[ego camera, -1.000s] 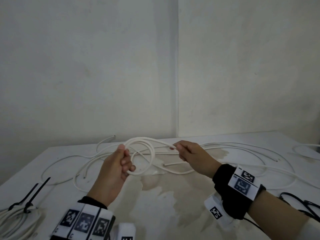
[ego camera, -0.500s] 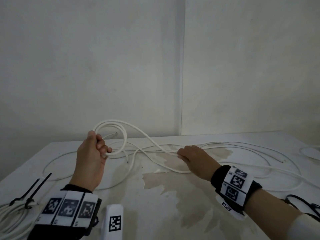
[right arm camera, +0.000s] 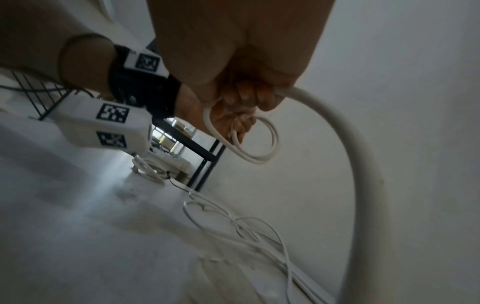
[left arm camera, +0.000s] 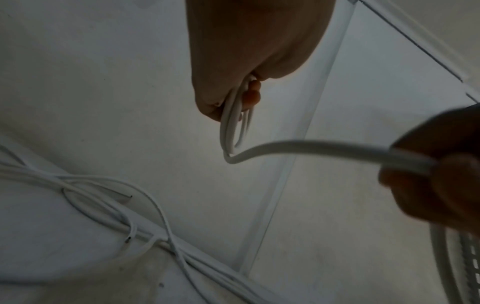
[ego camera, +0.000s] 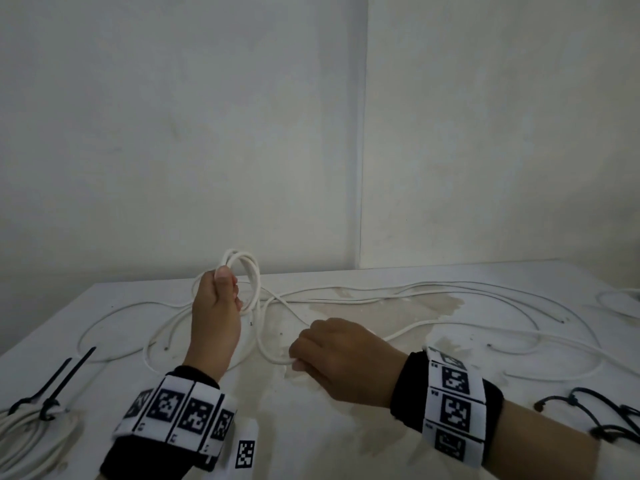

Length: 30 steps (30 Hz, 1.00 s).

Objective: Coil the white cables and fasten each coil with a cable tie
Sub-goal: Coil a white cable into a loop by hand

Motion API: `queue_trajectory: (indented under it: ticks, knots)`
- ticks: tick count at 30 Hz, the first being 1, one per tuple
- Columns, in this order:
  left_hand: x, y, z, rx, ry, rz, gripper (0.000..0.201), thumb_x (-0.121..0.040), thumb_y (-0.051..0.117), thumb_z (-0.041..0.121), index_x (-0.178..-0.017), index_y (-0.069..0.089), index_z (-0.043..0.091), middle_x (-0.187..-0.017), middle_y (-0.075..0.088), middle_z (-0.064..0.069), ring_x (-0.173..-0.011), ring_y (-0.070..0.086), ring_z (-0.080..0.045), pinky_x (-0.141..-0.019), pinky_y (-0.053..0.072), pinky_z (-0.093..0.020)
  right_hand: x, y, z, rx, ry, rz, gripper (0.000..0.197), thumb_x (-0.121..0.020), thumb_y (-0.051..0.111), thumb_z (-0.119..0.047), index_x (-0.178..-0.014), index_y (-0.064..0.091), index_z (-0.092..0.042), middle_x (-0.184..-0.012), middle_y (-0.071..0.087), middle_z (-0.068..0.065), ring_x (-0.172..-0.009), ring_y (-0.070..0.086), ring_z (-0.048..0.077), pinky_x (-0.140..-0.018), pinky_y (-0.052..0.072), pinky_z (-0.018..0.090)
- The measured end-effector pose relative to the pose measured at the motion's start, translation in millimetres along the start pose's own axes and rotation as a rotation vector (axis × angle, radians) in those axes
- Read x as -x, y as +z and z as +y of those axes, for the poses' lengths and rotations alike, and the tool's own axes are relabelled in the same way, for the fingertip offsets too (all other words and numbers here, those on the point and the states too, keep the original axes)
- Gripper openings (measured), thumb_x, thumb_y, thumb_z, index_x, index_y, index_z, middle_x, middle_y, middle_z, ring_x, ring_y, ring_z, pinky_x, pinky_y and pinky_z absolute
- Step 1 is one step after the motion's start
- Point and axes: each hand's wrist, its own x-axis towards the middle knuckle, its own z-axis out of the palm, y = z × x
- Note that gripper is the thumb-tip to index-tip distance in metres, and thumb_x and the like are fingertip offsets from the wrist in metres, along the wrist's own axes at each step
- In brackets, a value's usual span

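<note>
My left hand (ego camera: 227, 294) is raised above the table and grips a small coil of white cable (ego camera: 252, 277), seen edge-on in the left wrist view as the coil (left arm camera: 230, 127) hanging from my left hand (left arm camera: 244, 98). From the coil the cable's free run (ego camera: 268, 344) drops to my right hand (ego camera: 303, 362), which is closed round it low over the table. In the right wrist view my right hand (right arm camera: 249, 96) holds the thick strand (right arm camera: 363, 156), with the coil (right arm camera: 272, 144) beyond it.
Several loose white cables (ego camera: 450, 296) sprawl across the white table (ego camera: 329, 427). A finished coil (ego camera: 31, 434) fastened with black cable ties (ego camera: 59, 379) lies at the near left edge. More black ties (ego camera: 595, 414) lie at the near right. Walls close the far side.
My left hand lifted the coil up and leftwards. My right hand moved away from the coil and now holds the cable nearer to me, low over the table.
</note>
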Motion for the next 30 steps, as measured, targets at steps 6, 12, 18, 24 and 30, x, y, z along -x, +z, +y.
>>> queue_trajectory:
  ticks: [6,12,18,24,30]
  knots:
    - [25.1,9.1,-12.1,-0.153,0.025,-0.216,0.032,-0.100,0.030,0.028,-0.076,0.046,0.014,-0.067,0.043,-0.002,-0.062,0.041,-0.016,-0.062,0.035,-0.032,-17.0,-8.9,-4.0,-0.129,0.060,0.086,0.029,-0.093,0.043,-0.023,-0.077,0.060,-0.006,-0.067,0.060,0.007,-0.055,0.050,0.022,-0.055,0.032,0.026]
    - [41.8,12.4,-4.3,0.027,-0.121,-0.411,0.037,-0.099,0.036,0.025,-0.068,0.051,0.012,-0.059,0.051,0.006,-0.061,0.047,-0.009,-0.058,0.038,-0.015,-20.3,-15.9,9.3,-0.375,0.273,0.108,0.021,-0.088,0.046,-0.019,-0.083,0.061,-0.005,-0.075,0.064,0.009,-0.070,0.046,0.014,-0.062,0.036,0.023]
    - [52.4,18.0,4.5,0.215,-0.350,-0.522,0.033,-0.093,0.045,0.025,-0.063,0.047,0.013,-0.051,0.037,0.003,-0.050,0.032,-0.011,-0.056,0.028,-0.028,-22.2,-22.7,21.8,-0.531,0.471,0.128,0.016,-0.088,0.051,-0.017,-0.084,0.061,-0.004,-0.073,0.065,0.008,-0.062,0.053,0.015,-0.060,0.042,0.025]
    - [57.0,23.1,10.7,0.392,-0.431,-0.517,0.034,-0.093,0.036,0.015,-0.062,0.048,0.011,-0.051,0.031,0.000,-0.049,0.034,-0.014,-0.051,0.036,-0.024,-15.7,-21.3,25.9,-0.555,0.539,0.207,0.016,-0.084,0.057,-0.017,-0.079,0.061,-0.002,-0.073,0.054,-0.001,-0.064,0.047,-0.003,-0.062,0.036,0.008]
    - [56.6,23.9,15.9,0.451,-0.507,-0.532,0.034,-0.096,0.036,0.023,-0.068,0.049,0.009,-0.047,0.032,0.003,-0.034,0.028,-0.008,-0.038,0.027,-0.018,-11.9,-28.3,27.8,-0.567,0.617,0.184,0.011,-0.084,0.064,-0.011,-0.079,0.063,-0.001,-0.067,0.052,-0.009,-0.060,0.050,-0.005,-0.058,0.035,0.007]
